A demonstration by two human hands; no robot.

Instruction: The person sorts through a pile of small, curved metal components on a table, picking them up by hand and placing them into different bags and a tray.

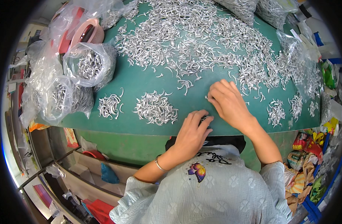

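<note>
L hand [191,131] is nearest, fingers curled narrow by the table edge; smth dark/silvery shows at the tips, but can't tell if it's gripped. R hand [229,100], a bit farther in, has bent fingers w/ a silvery bit by the tips; can't tell if it's pinched or just touched. So 2 hands, both over the green table [128,82]. Curved metal pcs lie beyond & to both sides: L has 2 piles, approx. level w/ the hands, i.e. 1 larger pile [156,108] & 1 small pile [110,106]; R has 3 small piles [276,112]. Risk, I'd say: hooked shapes could snag, so a pull might drag extra pcs along & spoil a pile; a careless wrist could also sweep some off the edge, L hand being so close to it. Farther L, 2 open clear bags [84,99] of pcs; if bumped, they might tip & spill. Beyond: 1 main heap [152,41], too many pcs to count, 1 pink basket [100,35] far L, & at least 2 filled bags [238,9] at the far R.
</note>
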